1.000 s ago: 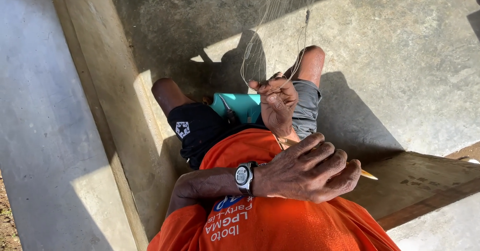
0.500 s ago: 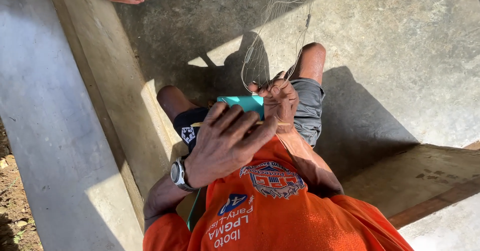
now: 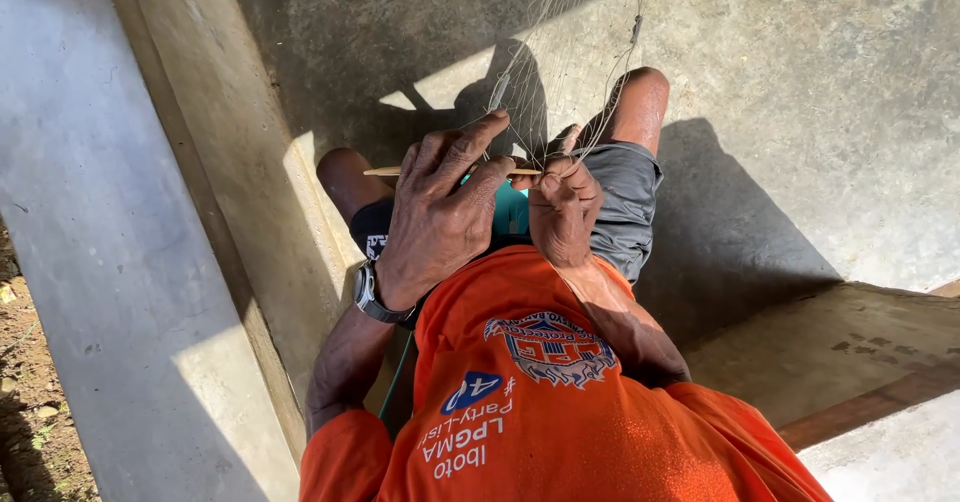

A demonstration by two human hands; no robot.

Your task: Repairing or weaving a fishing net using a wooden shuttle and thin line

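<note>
On the orange shirt point(image 3: 560, 412), a round red-and-blue badge sits above white lettering. The left hand point(image 3: 440, 217), fingers curled, pinches a thin wooden stick point(image 3: 385, 172). The right hand point(image 3: 563, 207) is closed, gripping the pale net point(image 3: 575, 52) just beside it.

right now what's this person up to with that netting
A seated person in an orange shirt is working on a fine net that stretches up from their lap. The left hand, with a wristwatch, holds a thin wooden stick crosswise against the mesh. The right hand pinches the net strands beside it. They sit on a concrete floor.
</note>
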